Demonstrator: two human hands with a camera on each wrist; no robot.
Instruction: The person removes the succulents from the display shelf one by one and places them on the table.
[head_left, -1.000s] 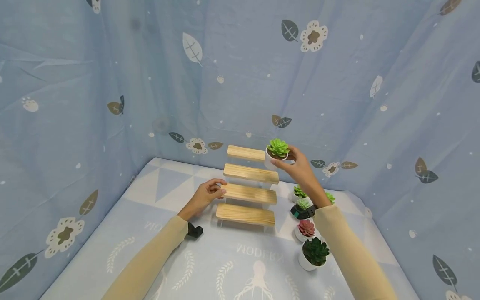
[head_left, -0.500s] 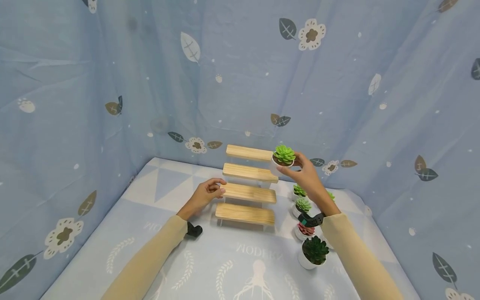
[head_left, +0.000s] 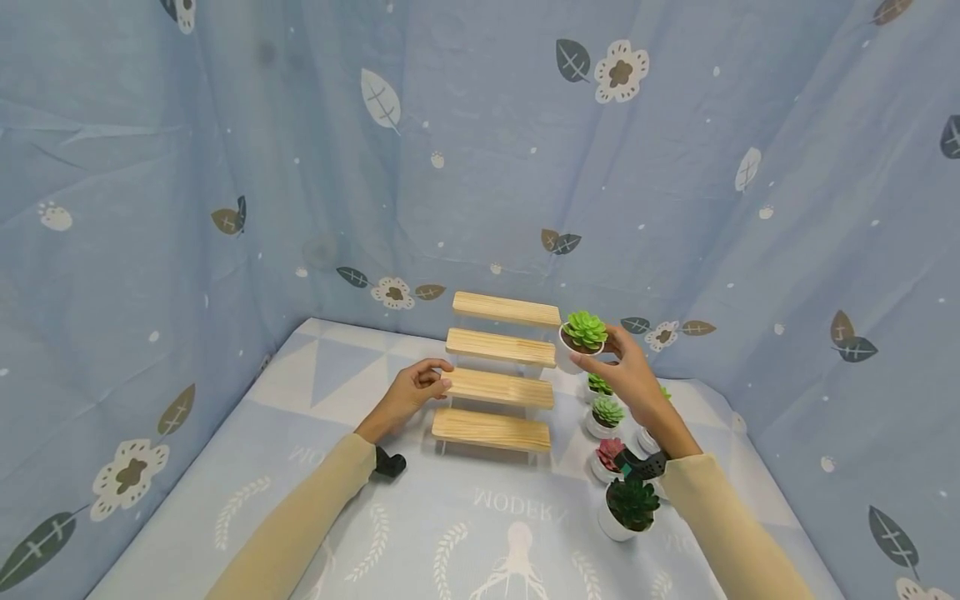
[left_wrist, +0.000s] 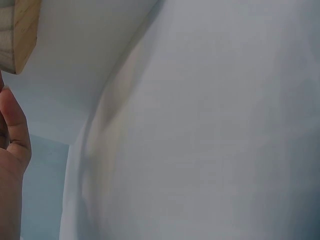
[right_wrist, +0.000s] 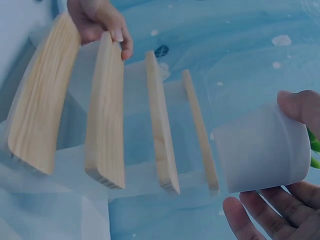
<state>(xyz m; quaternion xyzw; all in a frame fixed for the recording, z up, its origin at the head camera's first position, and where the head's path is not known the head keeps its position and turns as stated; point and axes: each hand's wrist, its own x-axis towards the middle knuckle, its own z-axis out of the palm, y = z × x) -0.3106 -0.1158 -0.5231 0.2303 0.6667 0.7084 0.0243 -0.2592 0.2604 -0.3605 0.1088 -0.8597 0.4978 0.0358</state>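
My right hand (head_left: 632, 379) holds a white pot (right_wrist: 265, 150) with a bright green artificial succulent (head_left: 585, 331), just off the right end of a tiered wooden shelf stand (head_left: 495, 388). Its thumb lies on one side of the pot and the fingers on the other, and the pot is clear of the planks. With thumb and fingers, my left hand (head_left: 407, 395) grips the left end of the second plank from the front. In the left wrist view only part of that hand (left_wrist: 12, 125) shows, right under a plank corner (left_wrist: 22, 35).
Right of the stand stand more potted succulents: a dark green one (head_left: 632, 504), a red one (head_left: 609, 454), a pale green one (head_left: 606, 411) and others partly behind my right forearm. Blue patterned curtain (head_left: 487, 167) encloses the table (head_left: 300, 467) at the back and sides.
My right hand has moved right and down with the potted succulent, from in front of the top plank's right end to beside the stand. The left hand has stayed put.
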